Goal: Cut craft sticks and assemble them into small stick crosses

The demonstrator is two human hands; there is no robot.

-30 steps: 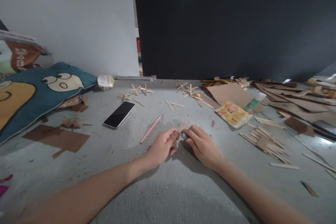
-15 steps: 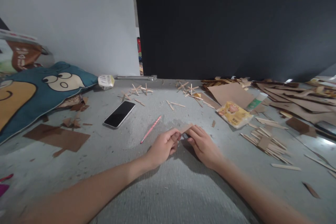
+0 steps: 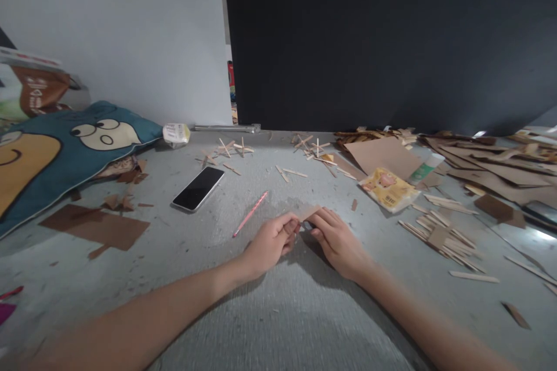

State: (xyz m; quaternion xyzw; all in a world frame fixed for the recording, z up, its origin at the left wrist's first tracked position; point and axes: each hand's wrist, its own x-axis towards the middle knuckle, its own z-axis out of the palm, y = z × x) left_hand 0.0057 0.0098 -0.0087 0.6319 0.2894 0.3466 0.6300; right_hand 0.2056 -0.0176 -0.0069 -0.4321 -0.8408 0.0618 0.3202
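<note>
My left hand [image 3: 272, 243] is closed, its thumb and fingertips pinching the left end of a small strip of brown cardboard [image 3: 308, 213]. At the strip's other end, my right hand [image 3: 337, 240] has its fingers bent over the piece, and its thumb is tucked below. Something small and dark shows under the right fingers, but I cannot make it out. Both hands are close together, low over the grey table [image 3: 270, 324]. A pink patterned pencil [image 3: 250, 214] lies just beyond my left hand.
A phone [image 3: 199, 188] lies at left, near cut cardboard [image 3: 96, 227] and a blue cartoon cushion [image 3: 117, 133]. Crossed wooden sticks [image 3: 237, 149] stand farther back. On the right are a yellow packet [image 3: 387, 188], a glue stick [image 3: 426, 168], a stick bundle [image 3: 439, 237] and cardboard scraps [image 3: 500, 162].
The cardboard strip between my hands has tipped up and shows more of its face than a second ago. Both hands have kept nearly the same place.
</note>
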